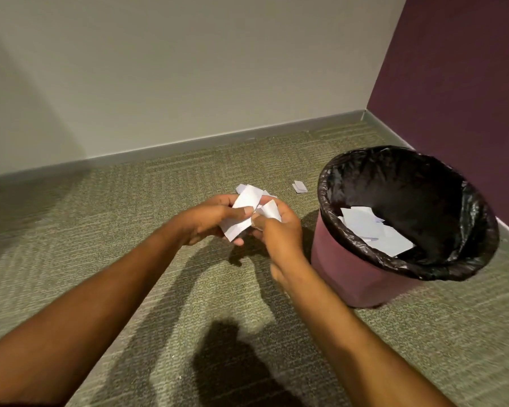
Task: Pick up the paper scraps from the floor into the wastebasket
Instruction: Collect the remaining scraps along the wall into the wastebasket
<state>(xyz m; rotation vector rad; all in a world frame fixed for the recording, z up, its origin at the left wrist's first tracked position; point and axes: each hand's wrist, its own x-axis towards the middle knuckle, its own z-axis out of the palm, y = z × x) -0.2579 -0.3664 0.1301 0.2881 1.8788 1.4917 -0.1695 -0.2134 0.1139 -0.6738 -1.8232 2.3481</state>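
My left hand (pixel 209 220) grips a bunch of white paper scraps (pixel 246 204) above the carpet, thumb pressed on top of them. My right hand (pixel 279 230) meets it from the right and pinches a smaller white scrap (pixel 269 211) at the edge of the bunch. One small white scrap (pixel 299 186) lies on the carpet just beyond my hands, left of the wastebasket. The maroon wastebasket (pixel 350 268) with a black liner (pixel 409 177) stands to the right of my hands, with several white scraps (pixel 373 230) inside.
Green-grey carpet (pixel 130 230) covers the floor. A beige wall with a grey baseboard (pixel 218 139) runs behind, and a purple wall (pixel 467 83) closes the corner right behind the wastebasket.
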